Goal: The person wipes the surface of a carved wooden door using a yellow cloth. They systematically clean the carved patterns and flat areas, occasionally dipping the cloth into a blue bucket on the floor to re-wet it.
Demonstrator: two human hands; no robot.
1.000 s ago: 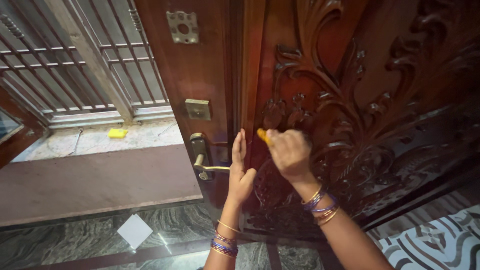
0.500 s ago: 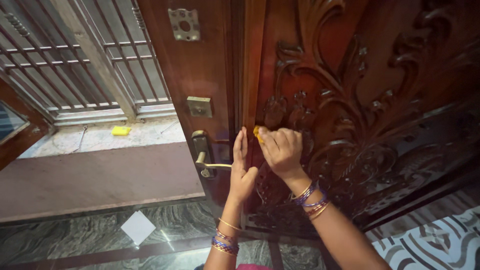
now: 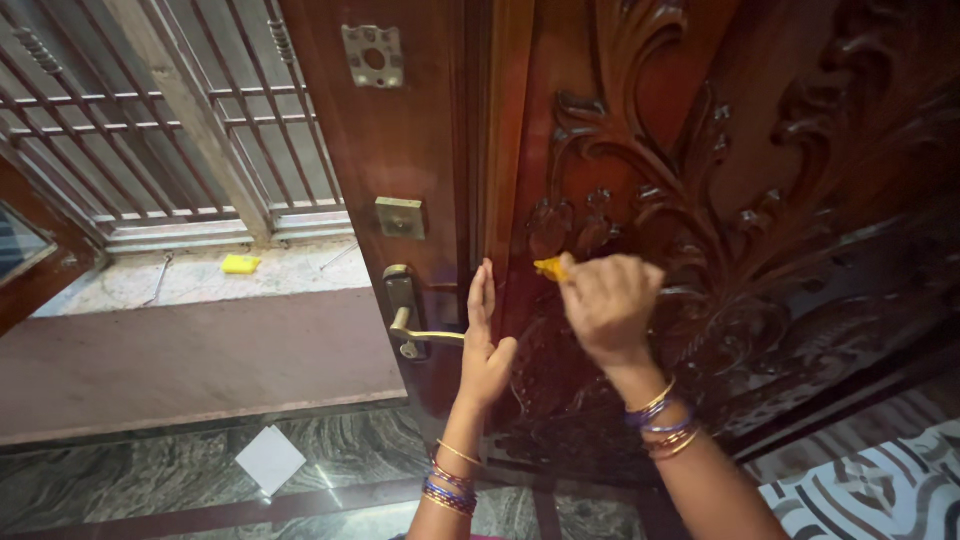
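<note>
Two hands at a carved door.

Head view: the right hand (image 3: 607,303) pinches a yellow cloth (image 3: 551,268) against the door (image 3: 720,180) carving; the left hand (image 3: 484,340), open and flat, presses the door's edge just beside the brass handle (image 3: 412,325).

Carved door (image 3: 720,180) was dark varnished wood, semi-gloss. Lever handle (image 3: 420,335) was polished brass-coloured metal. Floor (image 3: 130,480) was glossy veined stone. Yellow cloth (image 3: 551,268) looked soft, matt. Bangles (image 3: 660,425) were shiny metal.
</note>
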